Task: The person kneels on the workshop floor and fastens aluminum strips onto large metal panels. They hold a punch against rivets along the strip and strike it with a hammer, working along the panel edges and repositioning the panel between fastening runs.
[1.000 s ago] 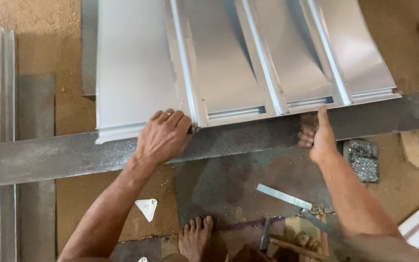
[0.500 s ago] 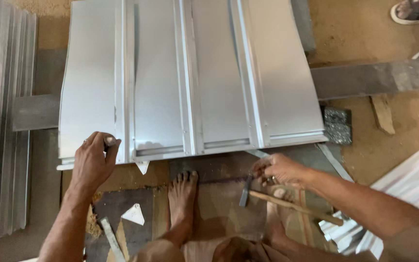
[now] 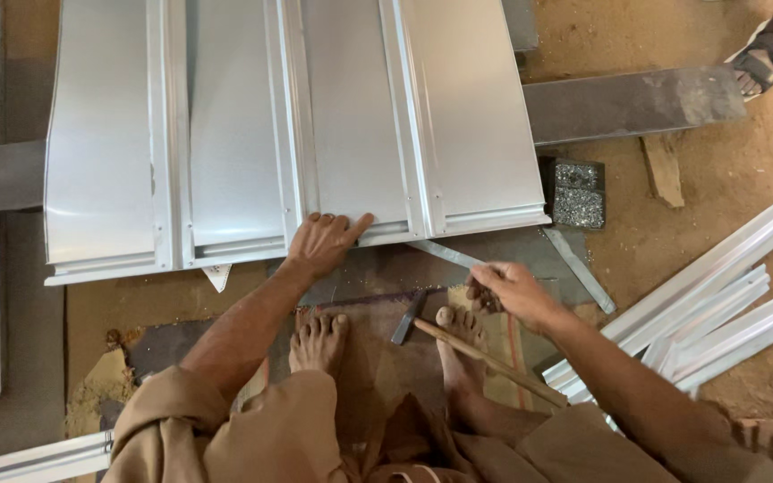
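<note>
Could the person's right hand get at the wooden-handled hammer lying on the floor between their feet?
Probably yes. The right hand hovers just above the wooden-handled hammer, which lies in the open by the right foot, nothing covering it. The left hand presses on the ribbed silver sheet-metal panel, well clear.
</note>
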Demonstrator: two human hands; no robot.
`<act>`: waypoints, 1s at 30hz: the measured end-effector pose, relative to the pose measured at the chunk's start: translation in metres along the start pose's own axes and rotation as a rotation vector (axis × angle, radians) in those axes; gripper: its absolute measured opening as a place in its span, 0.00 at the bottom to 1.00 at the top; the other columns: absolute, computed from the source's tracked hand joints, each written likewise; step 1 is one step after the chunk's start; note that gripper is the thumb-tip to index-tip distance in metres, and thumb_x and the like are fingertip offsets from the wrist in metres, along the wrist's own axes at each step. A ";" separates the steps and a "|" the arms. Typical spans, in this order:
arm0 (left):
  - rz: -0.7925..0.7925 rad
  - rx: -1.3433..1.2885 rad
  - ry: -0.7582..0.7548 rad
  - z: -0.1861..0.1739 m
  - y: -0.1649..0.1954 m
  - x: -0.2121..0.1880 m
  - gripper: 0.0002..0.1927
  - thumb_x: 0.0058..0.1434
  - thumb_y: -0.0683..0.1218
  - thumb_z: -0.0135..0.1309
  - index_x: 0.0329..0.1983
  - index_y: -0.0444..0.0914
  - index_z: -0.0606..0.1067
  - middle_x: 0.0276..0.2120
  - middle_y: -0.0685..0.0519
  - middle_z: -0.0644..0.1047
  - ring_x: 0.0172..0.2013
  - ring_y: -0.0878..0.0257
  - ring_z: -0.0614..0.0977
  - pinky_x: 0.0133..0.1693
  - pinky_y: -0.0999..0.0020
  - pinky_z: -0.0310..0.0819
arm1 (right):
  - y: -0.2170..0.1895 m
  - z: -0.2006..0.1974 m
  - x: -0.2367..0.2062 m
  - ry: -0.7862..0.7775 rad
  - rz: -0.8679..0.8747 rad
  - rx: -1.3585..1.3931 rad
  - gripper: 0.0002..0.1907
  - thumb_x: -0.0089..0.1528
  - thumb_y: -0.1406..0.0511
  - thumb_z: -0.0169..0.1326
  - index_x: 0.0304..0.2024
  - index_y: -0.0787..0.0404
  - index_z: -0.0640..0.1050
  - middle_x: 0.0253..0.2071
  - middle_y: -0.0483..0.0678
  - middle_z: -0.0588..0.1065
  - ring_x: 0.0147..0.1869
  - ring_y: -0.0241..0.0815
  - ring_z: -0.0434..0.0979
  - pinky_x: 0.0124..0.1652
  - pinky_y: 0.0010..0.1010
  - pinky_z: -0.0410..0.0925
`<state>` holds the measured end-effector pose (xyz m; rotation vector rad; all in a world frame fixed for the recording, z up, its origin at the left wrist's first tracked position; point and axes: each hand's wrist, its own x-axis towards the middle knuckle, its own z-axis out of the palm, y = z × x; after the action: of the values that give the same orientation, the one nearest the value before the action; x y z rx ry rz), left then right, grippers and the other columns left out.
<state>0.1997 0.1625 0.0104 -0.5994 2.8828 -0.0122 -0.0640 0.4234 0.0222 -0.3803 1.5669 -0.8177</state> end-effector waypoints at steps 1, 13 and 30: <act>0.019 -0.032 0.037 0.009 -0.009 -0.001 0.35 0.60 0.38 0.55 0.71 0.52 0.66 0.40 0.49 0.82 0.37 0.55 0.85 0.45 0.54 0.79 | 0.015 -0.001 0.006 -0.028 -0.005 0.040 0.15 0.68 0.63 0.49 0.48 0.68 0.80 0.39 0.55 0.80 0.37 0.41 0.80 0.38 0.34 0.77; 0.102 -0.198 0.264 0.023 -0.029 0.002 0.30 0.59 0.37 0.54 0.65 0.49 0.73 0.34 0.51 0.84 0.30 0.56 0.86 0.41 0.53 0.83 | 0.024 0.010 0.060 -0.122 0.079 0.071 0.11 0.64 0.66 0.58 0.45 0.66 0.78 0.36 0.51 0.81 0.39 0.40 0.83 0.40 0.32 0.79; 0.035 -0.368 0.047 -0.289 -0.107 0.012 0.29 0.57 0.43 0.64 0.64 0.48 0.78 0.31 0.47 0.84 0.19 0.66 0.82 0.23 0.67 0.78 | -0.145 0.004 0.220 0.559 -0.807 -0.577 0.24 0.57 0.59 0.70 0.52 0.62 0.79 0.48 0.56 0.80 0.53 0.56 0.79 0.50 0.43 0.71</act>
<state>0.1757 0.0501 0.2965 -0.6139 2.9592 0.5255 -0.1310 0.1755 -0.0371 -1.3548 2.2035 -1.1241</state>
